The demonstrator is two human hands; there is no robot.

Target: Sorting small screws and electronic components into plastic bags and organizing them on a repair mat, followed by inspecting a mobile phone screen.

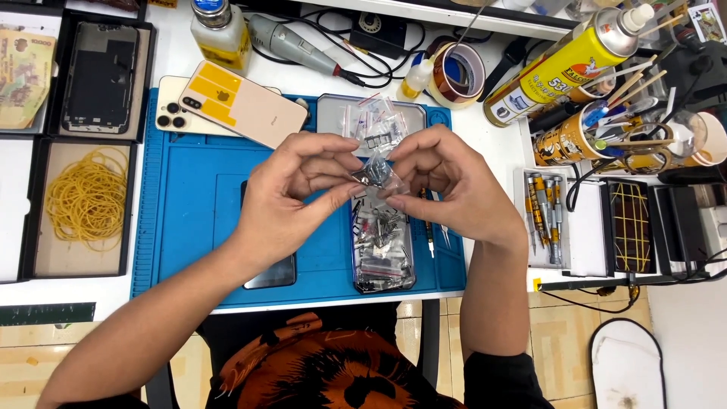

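Note:
Both hands are raised over a blue work mat [189, 212]. My left hand [291, 193] and my right hand [447, 182] pinch a small clear plastic bag [375, 173] with a dark small part in it, fingertips meeting at the middle. Below it lies a tray of several small clear bags with parts [384, 250]. A dark phone [269, 269] lies face up on the mat, partly hidden under my left wrist. More small bags [375, 121] rest on a grey plate at the mat's far edge.
Gold phone back covers [227, 106] lie at the mat's upper left. A box of yellow rubber bands [87, 198] stands left. A tape roll [458, 74], spray can [564, 64], cup of tools [598, 132] and screwdriver rack [544, 216] sit right. Tweezers [430, 235] lie by the tray.

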